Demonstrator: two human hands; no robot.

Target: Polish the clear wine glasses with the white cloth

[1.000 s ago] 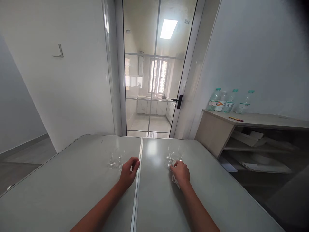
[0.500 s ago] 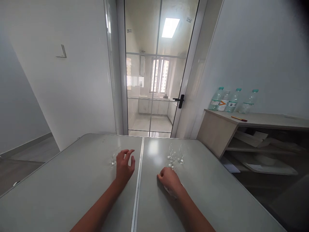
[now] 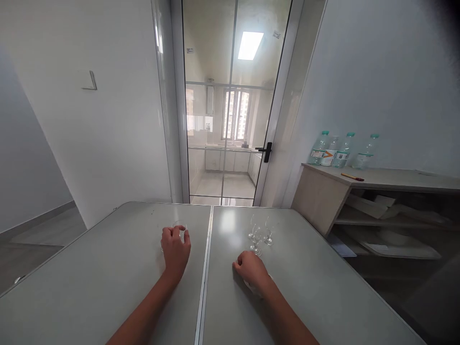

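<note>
My left hand (image 3: 176, 249) is on the table's left half, its thumb and fingers curled round a clear stemmed glass (image 3: 179, 223). Part of a second glass base shows at the hand's left edge, mostly hidden. On the right half, my right hand (image 3: 251, 268) is closed, resting low over the tabletop. A whitish, crumpled cloth (image 3: 270, 276) peeks out from under its palm and wrist. Just beyond that hand stand three clear stemmed glasses: a near glass (image 3: 256, 247), a right glass (image 3: 269, 236) and a far-left glass (image 3: 253, 232).
The grey-green table (image 3: 118, 268) has a metal seam (image 3: 205, 268) down its middle. To the right, a wooden shelf unit (image 3: 316, 191) bears several plastic bottles (image 3: 344, 153) and a yellow-handled brush (image 3: 352, 177). A glass door (image 3: 223, 187) stands beyond the far edge.
My left hand has moved left from near the seam and closed round a glass. My right hand has left the right-hand glasses and come nearer and to the left, with the cloth.
</note>
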